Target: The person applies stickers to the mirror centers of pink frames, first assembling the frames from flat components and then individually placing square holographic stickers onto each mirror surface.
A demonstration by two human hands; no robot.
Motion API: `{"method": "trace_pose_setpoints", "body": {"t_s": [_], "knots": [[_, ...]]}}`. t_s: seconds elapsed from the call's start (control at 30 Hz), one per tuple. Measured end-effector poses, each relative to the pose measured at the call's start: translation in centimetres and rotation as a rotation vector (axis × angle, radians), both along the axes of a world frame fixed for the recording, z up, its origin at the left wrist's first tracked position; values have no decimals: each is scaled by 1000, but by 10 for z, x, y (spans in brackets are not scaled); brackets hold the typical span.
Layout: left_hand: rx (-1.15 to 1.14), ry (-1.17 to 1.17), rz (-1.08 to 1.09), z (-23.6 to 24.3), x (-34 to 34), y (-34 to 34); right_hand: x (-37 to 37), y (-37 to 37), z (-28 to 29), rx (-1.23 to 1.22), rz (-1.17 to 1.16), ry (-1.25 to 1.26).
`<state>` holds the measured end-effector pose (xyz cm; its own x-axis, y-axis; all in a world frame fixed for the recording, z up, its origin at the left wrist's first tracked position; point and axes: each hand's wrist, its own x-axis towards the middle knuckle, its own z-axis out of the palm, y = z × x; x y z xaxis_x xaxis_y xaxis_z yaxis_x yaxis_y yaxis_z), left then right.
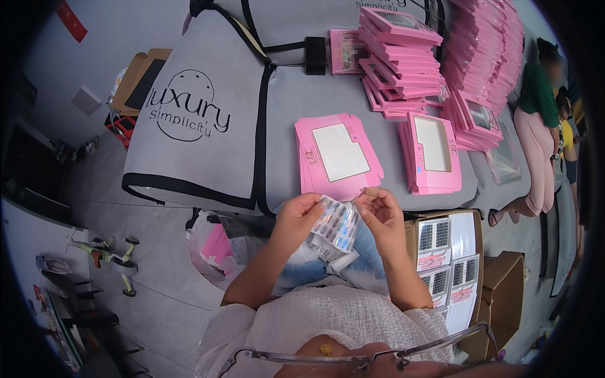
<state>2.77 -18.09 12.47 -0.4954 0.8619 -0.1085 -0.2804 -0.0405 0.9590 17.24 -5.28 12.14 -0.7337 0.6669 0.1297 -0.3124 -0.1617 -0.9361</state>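
My left hand [297, 217] pinches the left edge of a shiny silver sheet [340, 222] between thumb and fingers. Rows of small oval, sticker-like shapes cover this sheet, and its lower end curls over my lap. At its upper right corner my right hand [382, 217] is closed in a pinch, with the fingertips partly hiding what they grip. Just beyond both hands, a stack of flat pink cards [307, 135] with white rectangular panels lies on the grey padded surface [283, 94].
Right of the cards sits a smaller pink stack [413, 157]. Taller piles of pink packages [403, 63] stand behind. A cardboard box [479, 249] of printed sheets [465, 277] is by my right arm. A bag with pink pieces [217, 242] hangs at left. Another person [535, 126] is at far right.
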Motion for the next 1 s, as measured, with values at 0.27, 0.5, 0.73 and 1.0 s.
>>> {"method": "trace_pose_setpoints", "body": {"t_s": [0.27,0.5,0.73,1.0], "knots": [[50,9,40,-4,3,4,2,-5,0,201,87,-182],[107,-22,45,5,5,4,4,-4,0,64,65,-93],[36,106,-65,11,2,1,9,4,-4,9,112,-61],[284,-24,525,22,-65,-38,19,28,-14,9,674,-253]]}}
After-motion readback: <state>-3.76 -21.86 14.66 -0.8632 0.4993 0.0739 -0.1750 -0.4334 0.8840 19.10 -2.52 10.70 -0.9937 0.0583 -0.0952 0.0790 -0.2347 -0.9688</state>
